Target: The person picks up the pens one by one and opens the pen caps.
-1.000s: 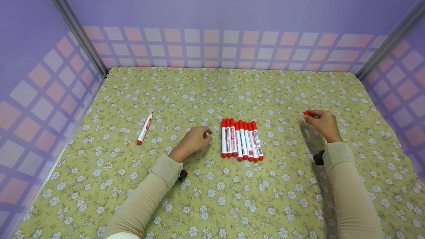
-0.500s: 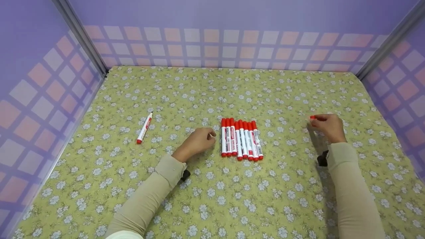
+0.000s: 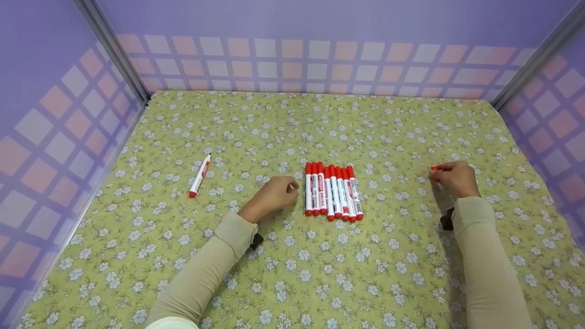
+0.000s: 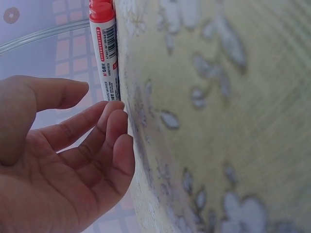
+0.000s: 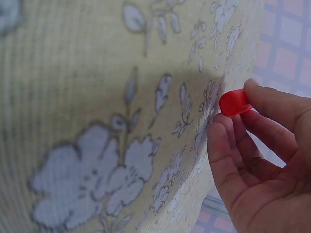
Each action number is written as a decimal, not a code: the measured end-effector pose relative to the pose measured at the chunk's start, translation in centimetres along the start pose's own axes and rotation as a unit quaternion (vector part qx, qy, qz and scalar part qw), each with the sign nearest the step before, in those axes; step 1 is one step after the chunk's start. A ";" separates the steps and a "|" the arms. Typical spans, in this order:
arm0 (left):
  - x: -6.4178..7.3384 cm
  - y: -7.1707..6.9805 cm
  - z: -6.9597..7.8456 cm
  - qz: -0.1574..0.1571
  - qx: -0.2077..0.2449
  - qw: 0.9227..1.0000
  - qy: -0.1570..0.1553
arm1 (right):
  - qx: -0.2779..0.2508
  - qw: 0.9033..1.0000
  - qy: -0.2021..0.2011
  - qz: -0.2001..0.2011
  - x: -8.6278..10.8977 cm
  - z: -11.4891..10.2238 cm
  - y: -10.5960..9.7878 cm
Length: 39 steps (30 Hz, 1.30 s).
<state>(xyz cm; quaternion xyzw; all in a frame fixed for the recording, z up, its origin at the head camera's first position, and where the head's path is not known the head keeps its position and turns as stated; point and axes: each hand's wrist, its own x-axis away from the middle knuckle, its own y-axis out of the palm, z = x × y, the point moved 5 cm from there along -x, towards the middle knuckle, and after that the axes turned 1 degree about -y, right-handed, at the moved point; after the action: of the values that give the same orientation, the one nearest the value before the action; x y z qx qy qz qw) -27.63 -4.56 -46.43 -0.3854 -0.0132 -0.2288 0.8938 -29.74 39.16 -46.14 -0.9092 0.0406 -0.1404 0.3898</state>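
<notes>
My right hand (image 3: 457, 178) pinches a red marker cap (image 5: 235, 102) between thumb and fingers, low over the cloth at the right. In the head view my left hand (image 3: 273, 196) lies just left of a row of red-capped white markers (image 3: 332, 192). Its fingers are loosely bent and hold nothing. The left wrist view has its fingertips close to the lower part of one marker (image 4: 105, 53). Farther left on the cloth lies an uncapped marker (image 3: 199, 176), its dark tip pointing away from me.
A yellow-green flowered cloth (image 3: 292, 283) covers the table. Purple panels with pink and white squares (image 3: 292, 59) stand at the back and both sides, with grey posts (image 3: 114, 52) at the corners.
My right hand has moved to the right and slightly nearer with the red cap. My left hand has shifted slightly right toward the row. The markers stay where they were.
</notes>
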 end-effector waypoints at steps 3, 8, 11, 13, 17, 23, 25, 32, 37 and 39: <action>0.1 0.0 0.1 -0.002 0.008 1.000 0.004 | 0.012 1.000 0.000 0.000 0.2 0.0 0.0; 0.1 -0.2 0.3 0.000 0.017 1.000 0.003 | 0.016 1.000 -0.003 -0.007 0.3 0.0 -0.1; 0.1 -0.2 0.3 -0.002 0.017 1.000 -0.006 | 0.014 1.000 -0.002 -0.016 0.2 0.0 -0.2; 0.1 -0.2 0.3 -0.005 0.017 1.000 -0.012 | 0.011 1.000 -0.002 -0.023 0.3 0.0 -0.2; 0.0 -0.1 0.1 -0.010 0.020 1.000 -0.021 | 0.006 1.000 0.002 -0.026 0.4 0.0 -0.2; -0.1 -0.1 0.0 -0.018 0.037 0.998 -0.040 | -0.014 1.000 0.004 -0.020 0.5 0.0 -0.3; -0.2 0.0 0.0 -0.019 0.042 0.998 -0.046 | -0.023 1.000 0.004 -0.018 0.7 0.0 -0.3; -0.7 0.1 0.4 -0.025 0.036 0.998 -0.047 | -0.033 0.999 -0.002 0.003 0.8 -0.2 -0.7; -1.2 0.2 0.7 -0.028 0.027 0.998 -0.055 | -0.038 0.999 -0.009 0.026 0.8 -0.4 -1.0; -1.4 0.2 0.7 -0.028 0.024 0.998 -0.059 | -0.041 0.999 -0.008 0.031 0.7 -0.5 -1.0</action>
<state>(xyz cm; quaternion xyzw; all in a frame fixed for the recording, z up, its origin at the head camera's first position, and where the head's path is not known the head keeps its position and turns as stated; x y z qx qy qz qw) -28.66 -3.36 -46.35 -0.3760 -0.0827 -0.2305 0.8937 -29.22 39.40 -44.95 -0.9240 0.0713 -0.1187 0.3563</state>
